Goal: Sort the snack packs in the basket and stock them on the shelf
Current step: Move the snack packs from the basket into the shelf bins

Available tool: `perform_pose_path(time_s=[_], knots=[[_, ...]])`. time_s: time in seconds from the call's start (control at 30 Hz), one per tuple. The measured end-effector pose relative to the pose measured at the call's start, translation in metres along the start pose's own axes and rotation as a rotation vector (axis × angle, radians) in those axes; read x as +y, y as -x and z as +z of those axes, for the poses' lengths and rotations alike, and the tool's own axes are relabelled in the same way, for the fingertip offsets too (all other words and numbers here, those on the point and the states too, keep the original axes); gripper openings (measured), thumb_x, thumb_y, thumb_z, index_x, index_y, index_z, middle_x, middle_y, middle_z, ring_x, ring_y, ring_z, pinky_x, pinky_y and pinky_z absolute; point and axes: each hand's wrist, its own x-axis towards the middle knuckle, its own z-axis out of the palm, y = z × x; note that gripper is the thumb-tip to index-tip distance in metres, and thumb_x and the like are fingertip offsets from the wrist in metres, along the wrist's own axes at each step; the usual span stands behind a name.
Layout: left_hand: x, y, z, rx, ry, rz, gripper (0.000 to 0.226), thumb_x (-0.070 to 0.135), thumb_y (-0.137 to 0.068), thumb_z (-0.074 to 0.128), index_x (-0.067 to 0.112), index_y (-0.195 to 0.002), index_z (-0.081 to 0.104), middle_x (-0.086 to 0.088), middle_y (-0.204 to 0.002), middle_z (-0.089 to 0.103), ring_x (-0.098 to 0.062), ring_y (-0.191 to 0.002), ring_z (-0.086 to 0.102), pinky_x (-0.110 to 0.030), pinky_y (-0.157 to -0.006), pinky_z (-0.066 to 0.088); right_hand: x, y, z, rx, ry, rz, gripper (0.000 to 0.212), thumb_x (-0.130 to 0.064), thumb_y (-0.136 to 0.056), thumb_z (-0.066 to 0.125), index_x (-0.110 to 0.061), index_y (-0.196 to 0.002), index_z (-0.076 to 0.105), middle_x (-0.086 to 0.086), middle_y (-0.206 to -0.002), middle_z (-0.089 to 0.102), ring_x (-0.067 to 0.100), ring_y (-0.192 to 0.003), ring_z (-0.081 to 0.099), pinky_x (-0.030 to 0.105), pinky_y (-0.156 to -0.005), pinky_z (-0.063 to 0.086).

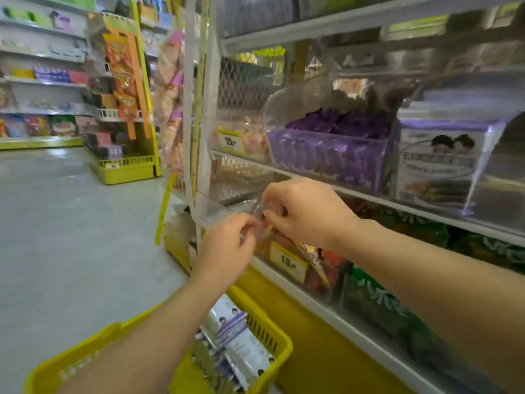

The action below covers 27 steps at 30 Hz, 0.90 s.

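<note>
Head view, left hand [224,248]: fingers curled, tips pinching a clear plastic piece [257,210] from its left side.
Head view, right hand [304,211]: thumb and forefinger pinched narrow on the same piece from its right side, just beside the left hand.
Clear plastic piece: blurred; it sits at the top front of a clear bin [318,280] on the lower shelf [369,196]. I cannot tell whether it is a pack or a flap of the bin.
Snack packs [238,345]: white and purple, lying in the yellow basket [279,334], below the left forearm and well apart from both hands.
Upper shelf: purple packs [326,155] in a clear tub, with white-purple packs [437,163] beside them.
</note>
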Motion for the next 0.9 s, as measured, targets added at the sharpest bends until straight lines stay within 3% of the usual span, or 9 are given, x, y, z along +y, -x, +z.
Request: perform_pose_path(time_s=[0.13,0.23,0.37,0.43,0.5,0.6,0.73,0.8,0.9], knots=[[-0.069,0.036,0.007,-0.049,-0.016,-0.204,0.019,0.016,-0.092,0.056,0.029,-0.099,0.068,0.013,-0.096,0.068,-0.007,-0.091,0.062,-0.036,-0.083,0.052,-0.012,0.004,0.091,-0.254,-0.057,0.020,0.026,-0.039,-0.089,0.051,-0.031,-0.112,0.058,-0.007,-0.106,0.067,0.021,-0.103,0.060,0.030,-0.077,0.047],[-0.123,0.061,0.021,-0.112,-0.055,-0.397,0.017,0.022,-0.093,0.058,0.028,-0.104,0.068,0.011,-0.100,0.069,-0.011,-0.095,0.064,-0.035,-0.086,0.052,-0.012,0.006,0.157,-0.407,-0.101,0.056,0.030,-0.039,-0.089,0.050,-0.031,-0.117,0.057,-0.007,-0.108,0.068,0.022,-0.104,0.061,0.036,-0.079,0.052],[-0.187,0.093,0.045,-0.276,-0.148,-0.629,0.019,0.017,-0.094,0.055,0.017,-0.108,0.067,-0.008,-0.107,0.070,-0.025,-0.102,0.064,-0.033,-0.085,0.049,-0.010,0.008,0.245,-0.616,-0.171,0.107,0.034,-0.036,-0.092,0.052,-0.025,-0.123,0.055,0.003,-0.116,0.064,0.026,-0.107,0.059,0.039,-0.082,0.051],[-0.209,0.108,0.058,-0.457,-0.145,-0.753,0.018,0.017,-0.096,0.051,0.013,-0.109,0.064,-0.014,-0.111,0.068,-0.029,-0.106,0.062,-0.031,-0.081,0.047,-0.012,0.013,0.284,-0.689,-0.223,0.158,0.042,-0.039,-0.092,0.055,-0.023,-0.130,0.051,0.005,-0.127,0.058,0.027,-0.114,0.055,0.035,-0.082,0.048],[-0.222,0.120,0.070,-0.549,-0.103,-0.796,0.009,0.013,-0.094,0.052,0.016,-0.096,0.060,-0.014,-0.108,0.067,-0.029,-0.103,0.061,-0.027,-0.068,0.039,-0.016,0.018,0.317,-0.714,-0.285,0.209,0.055,-0.043,-0.090,0.058,-0.022,-0.138,0.043,0.005,-0.140,0.048,0.026,-0.122,0.050,0.037,-0.088,0.047],[-0.234,0.128,0.083,-0.531,-0.066,-0.823,0.019,0.011,-0.094,0.051,0.019,-0.106,0.062,-0.007,-0.106,0.064,-0.017,-0.088,0.057,-0.023,-0.059,0.031,-0.023,0.019,0.355,-0.750,-0.311,0.229,0.068,-0.044,-0.088,0.060,-0.020,-0.145,0.031,0.009,-0.148,0.035,0.029,-0.129,0.043,0.043,-0.098,0.044],[-0.247,0.134,0.099,-0.492,0.050,-0.912,0.027,0.012,-0.094,0.051,0.019,-0.119,0.058,-0.001,-0.104,0.061,-0.008,-0.067,0.055,-0.013,-0.046,0.036,-0.032,0.016,0.388,-0.781,-0.277,0.237,0.085,-0.052,-0.083,0.060,-0.020,-0.148,0.017,0.013,-0.143,0.034,0.034,-0.127,0.042,0.043,-0.094,0.045],[-0.251,0.135,0.104,-0.480,0.100,-0.909,0.025,0.011,-0.095,0.051,0.014,-0.118,0.061,-0.001,-0.107,0.064,-0.016,-0.085,0.063,-0.015,-0.059,0.045,-0.038,0.017,0.397,-0.782,-0.264,0.296,0.095,-0.059,-0.081,0.060,-0.023,-0.151,0.006,0.012,-0.145,0.029,0.033,-0.127,0.042,0.043,-0.094,0.044],[-0.255,0.137,0.107,-0.471,0.168,-0.936,0.028,0.000,-0.092,0.045,0.004,-0.111,0.065,-0.013,-0.109,0.069,-0.029,-0.103,0.063,-0.037,-0.087,0.051,-0.043,0.018,0.401,-0.749,-0.249,0.339,0.099,-0.056,-0.080,0.062,-0.025,-0.152,0.001,0.012,-0.142,0.031,0.032,-0.124,0.044,0.041,-0.090,0.045]])
